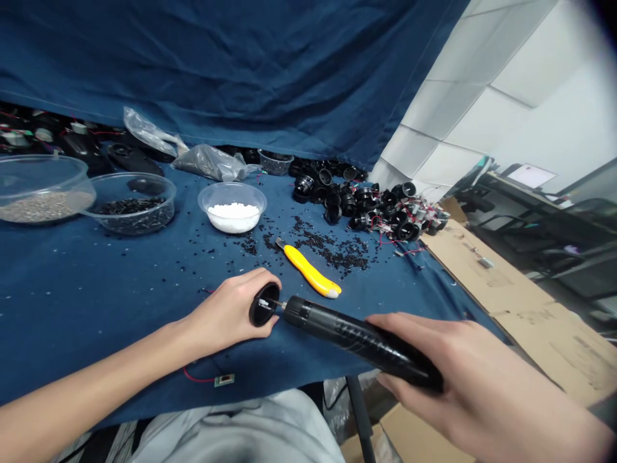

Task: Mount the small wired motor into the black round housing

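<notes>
My left hand [236, 305] is closed around a round black plastic housing [258, 314], its open side turned right, with a small white part inside. A black electric screwdriver [357, 334] lies in my right hand [448, 366], fingers wrapped round its rear end. The thin bit points left and reaches into the housing; whether it touches a screw I cannot make out. Below my left wrist, a small circuit board [224, 381] on a red wire rests on the blue cloth. Just beyond the screwdriver lies a yellow-handled utility knife [312, 270].
Clear tubs hold white pieces [234, 217], black screws or bits [131, 207] and tan grains [45, 207]. Small black parts [332, 247] are scattered behind the knife. Black housings with wires [366, 202] are heaped at the back right. Flattened cardboard [482, 270] adjoins the right edge.
</notes>
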### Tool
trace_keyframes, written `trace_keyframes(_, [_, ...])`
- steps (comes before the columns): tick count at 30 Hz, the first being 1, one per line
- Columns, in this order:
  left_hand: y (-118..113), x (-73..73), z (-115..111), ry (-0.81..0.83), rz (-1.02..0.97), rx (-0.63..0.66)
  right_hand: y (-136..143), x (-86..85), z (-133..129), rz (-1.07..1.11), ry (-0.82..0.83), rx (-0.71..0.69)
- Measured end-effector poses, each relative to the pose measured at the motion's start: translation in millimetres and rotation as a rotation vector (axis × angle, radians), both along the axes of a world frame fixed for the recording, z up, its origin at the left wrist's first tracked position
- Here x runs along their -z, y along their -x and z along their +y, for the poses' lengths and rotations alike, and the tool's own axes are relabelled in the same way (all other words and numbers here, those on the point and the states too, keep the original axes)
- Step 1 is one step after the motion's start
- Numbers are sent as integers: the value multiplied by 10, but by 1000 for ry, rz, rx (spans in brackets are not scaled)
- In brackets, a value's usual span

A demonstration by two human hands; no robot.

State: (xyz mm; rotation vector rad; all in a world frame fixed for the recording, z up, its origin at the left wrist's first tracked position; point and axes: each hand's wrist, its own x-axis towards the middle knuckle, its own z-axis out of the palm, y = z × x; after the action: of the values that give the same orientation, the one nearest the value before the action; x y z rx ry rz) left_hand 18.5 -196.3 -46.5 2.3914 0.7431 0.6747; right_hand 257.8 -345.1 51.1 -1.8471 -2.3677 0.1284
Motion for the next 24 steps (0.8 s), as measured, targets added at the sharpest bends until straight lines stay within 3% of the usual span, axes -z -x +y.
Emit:
trace_keyframes(3, [3, -33, 13, 37, -9, -12, -29, -32, 30, 40, 151, 20])
trace_keyframes(9, [89, -97, 146, 44, 31, -125, -389, 13, 202, 126, 175, 175])
trace_keyframes(17, [165, -134, 229, 52, 45, -214, -867, 629, 769, 124, 106, 373])
trace_keyframes(20, [157, -144, 215, 55, 49, -217, -838, 738, 892, 90, 11, 325])
trace_keyframes(24, [153, -141, 210, 43, 43, -244, -429, 579, 668, 176, -308, 169])
